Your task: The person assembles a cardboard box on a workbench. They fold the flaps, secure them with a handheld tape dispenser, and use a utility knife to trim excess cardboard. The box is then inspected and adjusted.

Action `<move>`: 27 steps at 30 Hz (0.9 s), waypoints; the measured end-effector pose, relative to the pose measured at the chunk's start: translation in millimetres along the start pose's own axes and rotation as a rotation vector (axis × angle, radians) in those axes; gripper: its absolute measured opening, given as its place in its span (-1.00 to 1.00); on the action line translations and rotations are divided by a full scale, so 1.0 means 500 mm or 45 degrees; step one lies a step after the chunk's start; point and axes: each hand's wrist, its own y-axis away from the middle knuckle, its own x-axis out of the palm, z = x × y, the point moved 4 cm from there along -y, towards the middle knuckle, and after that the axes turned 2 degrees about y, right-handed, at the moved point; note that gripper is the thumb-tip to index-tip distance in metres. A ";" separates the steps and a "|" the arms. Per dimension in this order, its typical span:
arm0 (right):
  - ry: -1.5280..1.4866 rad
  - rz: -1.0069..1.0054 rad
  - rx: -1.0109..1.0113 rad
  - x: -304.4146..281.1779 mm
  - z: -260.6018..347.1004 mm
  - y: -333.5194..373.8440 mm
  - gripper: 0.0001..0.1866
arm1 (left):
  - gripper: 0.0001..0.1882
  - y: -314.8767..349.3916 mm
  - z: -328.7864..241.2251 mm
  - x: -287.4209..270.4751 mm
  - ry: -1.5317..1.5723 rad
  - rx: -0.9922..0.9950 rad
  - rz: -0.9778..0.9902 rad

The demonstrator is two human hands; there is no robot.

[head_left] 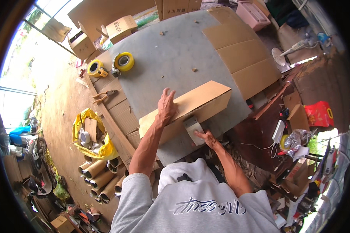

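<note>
Left hand (pixel 167 105) at the box (pixel 200 95) — fingers loosely spread, not closed around it. Right hand's (pixel 208 139) fingers curled around a metal tool (pixel 192 127) — against box's near side. Box sits on table (pixel 159 58).

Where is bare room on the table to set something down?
Widest is the table between the tape rolls and the flat cardboard, with only small scraps there. Its near side is crowded by the box, left hand, right hand and tool.
</note>
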 end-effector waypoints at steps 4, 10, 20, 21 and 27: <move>-0.074 0.005 0.050 -0.015 -0.034 -0.013 -0.48 | -0.76 0.008 -0.002 -0.006 0.187 0.016 0.557; -0.091 0.021 0.031 -0.002 -0.026 -0.010 -0.49 | -0.50 0.077 -0.106 -0.047 0.207 0.248 0.601; -0.127 0.140 0.026 -0.013 -0.015 0.050 -0.55 | -0.38 0.077 -0.075 -0.005 0.117 0.272 0.702; -0.133 0.159 0.052 -0.009 -0.017 0.053 -0.54 | -0.39 0.075 -0.080 -0.015 0.132 0.255 0.722; -0.155 0.050 0.028 -0.024 -0.080 0.091 -0.52 | -0.47 0.065 -0.085 0.000 0.065 0.219 0.665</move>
